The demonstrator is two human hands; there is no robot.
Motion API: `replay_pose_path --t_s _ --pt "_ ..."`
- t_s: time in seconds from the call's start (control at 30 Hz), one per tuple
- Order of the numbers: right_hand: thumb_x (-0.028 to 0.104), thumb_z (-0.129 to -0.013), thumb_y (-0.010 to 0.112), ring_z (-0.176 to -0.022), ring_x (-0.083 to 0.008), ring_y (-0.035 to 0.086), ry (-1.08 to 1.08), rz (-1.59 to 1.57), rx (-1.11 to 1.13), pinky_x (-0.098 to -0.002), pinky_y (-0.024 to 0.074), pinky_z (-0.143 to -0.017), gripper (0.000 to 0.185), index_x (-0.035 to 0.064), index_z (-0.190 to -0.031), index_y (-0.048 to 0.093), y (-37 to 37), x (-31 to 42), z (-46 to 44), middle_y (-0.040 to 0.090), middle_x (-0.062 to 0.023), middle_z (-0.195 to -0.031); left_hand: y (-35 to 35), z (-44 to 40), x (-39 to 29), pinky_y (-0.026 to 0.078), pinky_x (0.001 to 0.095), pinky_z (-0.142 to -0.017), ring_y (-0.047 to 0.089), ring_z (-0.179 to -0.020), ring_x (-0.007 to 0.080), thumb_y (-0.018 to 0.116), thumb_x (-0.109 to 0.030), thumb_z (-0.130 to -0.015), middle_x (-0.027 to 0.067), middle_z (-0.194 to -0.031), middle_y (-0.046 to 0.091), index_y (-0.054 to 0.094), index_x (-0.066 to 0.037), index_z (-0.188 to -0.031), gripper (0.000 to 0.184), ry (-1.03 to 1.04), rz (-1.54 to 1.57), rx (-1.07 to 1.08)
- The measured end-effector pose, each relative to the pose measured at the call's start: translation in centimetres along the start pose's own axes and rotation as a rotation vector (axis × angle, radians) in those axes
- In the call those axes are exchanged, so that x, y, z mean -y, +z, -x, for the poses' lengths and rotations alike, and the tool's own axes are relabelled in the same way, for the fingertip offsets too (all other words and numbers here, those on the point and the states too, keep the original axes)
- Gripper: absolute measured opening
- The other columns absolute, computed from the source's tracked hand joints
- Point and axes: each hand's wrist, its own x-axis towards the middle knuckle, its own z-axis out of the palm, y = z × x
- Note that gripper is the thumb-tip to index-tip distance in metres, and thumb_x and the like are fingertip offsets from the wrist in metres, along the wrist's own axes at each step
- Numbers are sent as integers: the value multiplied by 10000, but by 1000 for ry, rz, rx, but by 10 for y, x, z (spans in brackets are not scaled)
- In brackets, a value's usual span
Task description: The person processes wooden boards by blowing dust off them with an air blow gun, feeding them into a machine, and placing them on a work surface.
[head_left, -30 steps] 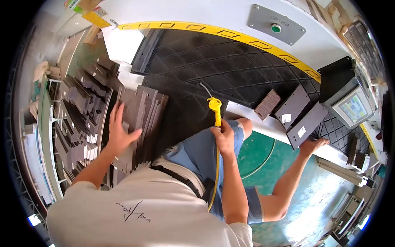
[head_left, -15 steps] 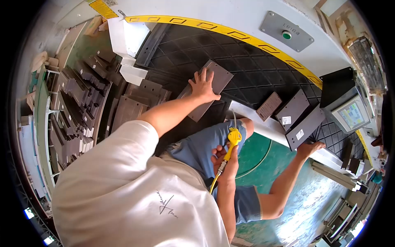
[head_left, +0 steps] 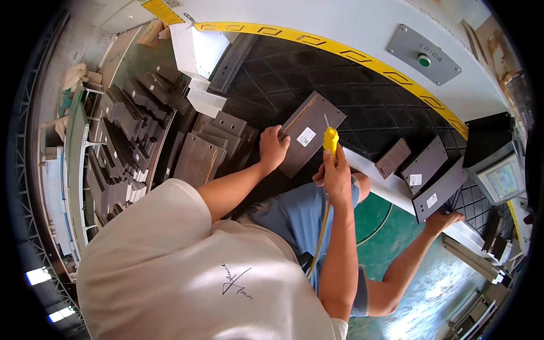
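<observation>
A dark flat plate with a white label (head_left: 314,122) lies tilted on the black gridded surface (head_left: 283,65). My left hand (head_left: 273,148) is at the plate's left edge, its fingers curled against it. My right hand (head_left: 336,173) is wrapped round a yellow air gun (head_left: 330,140), whose thin metal nozzle points up over the plate's right part. From the gun a yellow hose (head_left: 322,241) runs down past my shorts. Left of my left hand stands a group of dark plates (head_left: 198,161).
Two labelled plates (head_left: 424,165) and a small brown plate (head_left: 392,158) rest at the right, beside a touchscreen (head_left: 502,177). A green button (head_left: 424,60) sits on the white frame. Racked plates (head_left: 122,122) stand at the far left.
My left hand went from the stacked plates onto a plate on the black surface, then to its left edge. The plate's label now shows. The air gun was lowered, then raised toward the plate.
</observation>
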Motion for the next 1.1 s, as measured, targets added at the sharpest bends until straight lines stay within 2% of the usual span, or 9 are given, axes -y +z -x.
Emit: replay_pose_path --t_s 0.2,0.3,0.5,0.6,0.73,0.83,0.93,1.03,1.1 --pt "368 -1123 543 -476 -98 524 36 72 -60 -260 400 -423 515 59 -1535 528 -21 -21 -9 567 -12 -697 -7 -1 -5 483 523 -1014 574 -1227 403 769 -270 -896 178 -1313 617 632 -50 -1318 496 72 -24 -17" --pt "332 -1117 559 -555 -113 546 -98 54 -256 -294 449 -515 513 10 -1515 530 -18 -34 -2 585 -30 -737 3 -48 -46 437 529 -1087 565 -1288 385 742 -303 -923 165 -1372 616 648 -70 -1333 481 359 72 25" --pt "325 -1126 540 -526 -98 535 154 -185 22 -254 427 -477 456 46 -1486 559 -35 -28 46 559 -17 -706 79 -130 -113 457 490 -1095 631 -1243 326 738 -366 -925 70 -1285 707 766 -168 -1231 366 738 -65 351" --pt "350 -1129 546 -550 -94 559 154 -249 25 -238 425 -489 472 61 -1502 535 -46 -41 75 587 -21 -749 85 -151 -132 492 491 -997 692 -1089 291 771 -427 -877 29 -1070 771 846 -248 -951 208 599 -66 411" --pt "389 -1129 550 -570 -91 579 179 -360 57 -225 418 -498 503 66 -1514 520 -50 -44 97 634 -30 -818 103 -159 -129 507 482 -973 708 -1055 303 778 -378 -880 44 -997 783 831 -181 -884 203 604 10 426" --pt "351 -1132 551 -566 -87 571 98 -328 51 -238 430 -507 465 53 -1489 537 -49 -47 93 652 -30 -825 91 -152 -110 494 497 -1016 684 -1133 335 771 -286 -913 83 -1079 775 805 -101 -948 191 526 310 322" --pt "315 -1132 553 -556 -72 551 23 -174 55 -241 419 -498 438 47 -1478 550 -60 -46 84 635 -23 -792 62 -107 -78 496 515 -1000 640 -1175 397 755 -197 -921 177 -1199 717 716 -52 -1154 277 417 225 -174" --pt "346 -1116 553 -751 -218 698 44 353 499 -354 552 -737 538 -22 -1507 522 -77 -38 80 720 -169 -890 44 -56 -5 498 527 -970 624 -1128 433 746 -174 -926 216 -1240 663 639 -59 -1267 375 203 150 -128" --pt "397 -1090 568 -1083 -378 735 270 517 679 -411 532 -997 604 -5 -1536 503 -78 1 80 735 -291 -1129 14 -18 5 481 523 -986 613 -1119 430 725 -152 -939 196 -1173 665 646 -53 -1252 337 152 113 -117"
